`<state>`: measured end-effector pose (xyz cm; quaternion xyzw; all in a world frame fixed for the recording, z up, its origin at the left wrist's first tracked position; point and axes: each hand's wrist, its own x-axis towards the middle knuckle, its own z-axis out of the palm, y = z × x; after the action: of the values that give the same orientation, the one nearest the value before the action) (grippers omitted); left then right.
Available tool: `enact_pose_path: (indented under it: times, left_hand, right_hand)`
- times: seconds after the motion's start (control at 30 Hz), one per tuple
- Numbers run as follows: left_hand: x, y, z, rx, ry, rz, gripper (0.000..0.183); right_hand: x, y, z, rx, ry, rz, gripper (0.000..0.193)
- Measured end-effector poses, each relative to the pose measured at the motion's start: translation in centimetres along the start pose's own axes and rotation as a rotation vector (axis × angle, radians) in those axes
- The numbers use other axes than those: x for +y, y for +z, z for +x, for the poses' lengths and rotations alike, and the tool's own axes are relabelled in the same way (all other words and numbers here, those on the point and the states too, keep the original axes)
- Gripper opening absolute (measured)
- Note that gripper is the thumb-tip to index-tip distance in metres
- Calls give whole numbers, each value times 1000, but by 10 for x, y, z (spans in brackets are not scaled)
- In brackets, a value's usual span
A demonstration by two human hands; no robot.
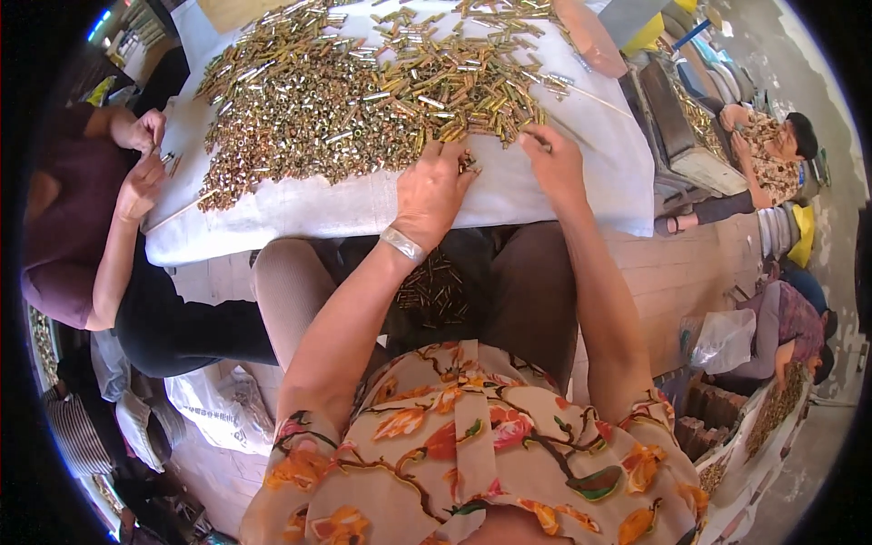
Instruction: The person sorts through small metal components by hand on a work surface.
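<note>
At six o'clock, between the knees, dark receptacle (413,333) — cloth or tub, hard to tell — with loose metal pieces (442,300) inside. Beyond, left hand (429,193) with fingers clamped on a few such pieces; right hand (554,168) alongside, fingertips drawn close, grip impossible to tell. From ten to twelve, heap (336,100) of pieces across white cloth (300,216); at two, thin stick (599,98). At eight, plastic bag (213,409); at nine, co-worker (77,245). Farthest, near three, pale box (707,171) of pieces beside seated person (774,168).

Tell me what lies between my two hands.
In the head view, white cloth shows between your left hand and right hand, with metal pieces toward the far side.
</note>
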<state>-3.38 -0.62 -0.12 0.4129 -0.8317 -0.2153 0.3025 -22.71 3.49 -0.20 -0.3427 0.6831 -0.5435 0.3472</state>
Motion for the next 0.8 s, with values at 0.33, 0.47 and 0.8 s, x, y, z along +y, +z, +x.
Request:
enact_pose_path:
  times: [0.33, 0.47, 0.8]
  left_hand:
    - [-21, -6, -6, 48, 36, 80, 17]
    - [-32, -25, -23, 49, -139, -468, 14]
    - [-13, -65, -77, -120, -615, -1441, 15]
  right_hand:
    - [18, 33, 9, 12, -728, -744, 14]
    - [3, 35, -6, 22, -755, -460, 17]
    - [-53, 44, -123, -427, -53, -17, 19]
